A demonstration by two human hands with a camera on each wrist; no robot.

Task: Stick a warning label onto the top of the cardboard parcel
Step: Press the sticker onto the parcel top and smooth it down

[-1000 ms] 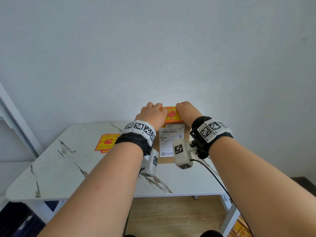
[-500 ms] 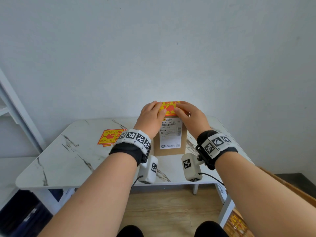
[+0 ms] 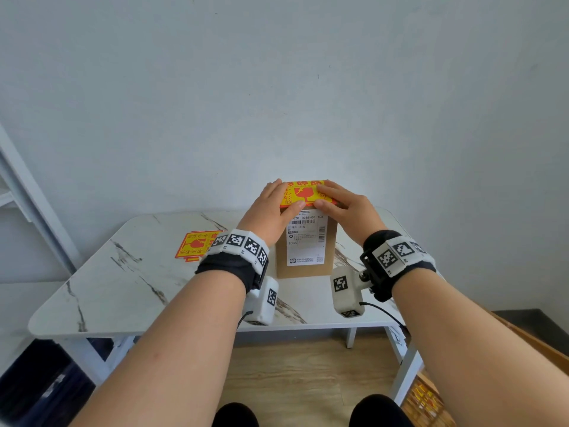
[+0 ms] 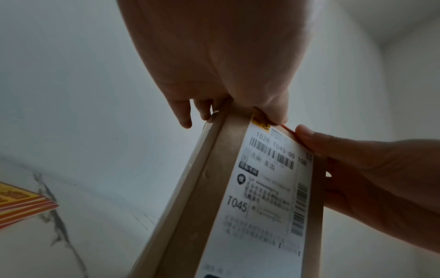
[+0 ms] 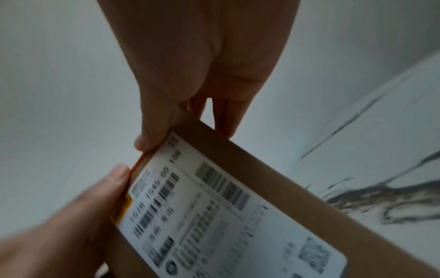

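A brown cardboard parcel (image 3: 305, 270) stands upright on the marble table (image 3: 138, 288), with a white shipping label (image 3: 306, 241) on its front. A yellow and red warning label (image 3: 303, 194) lies flat on the parcel's top. My left hand (image 3: 272, 204) presses the label's left part with flat fingers, its thumb at the front top edge. My right hand (image 3: 345, 204) presses the right part the same way. In the left wrist view the left hand (image 4: 226, 65) lies over the parcel (image 4: 202, 197). The right wrist view shows the right hand (image 5: 202, 65) over its top corner.
A stack of spare warning labels (image 3: 197, 245) lies on the table left of the parcel, also seen low in the left wrist view as spare labels (image 4: 21, 203). A plain wall stands just behind the table. Wood floor and a box edge (image 3: 529, 343) lie to the lower right.
Both hands have slid apart across the parcel's top, so more of the warning label's middle shows between them. The parcel has stayed in place.
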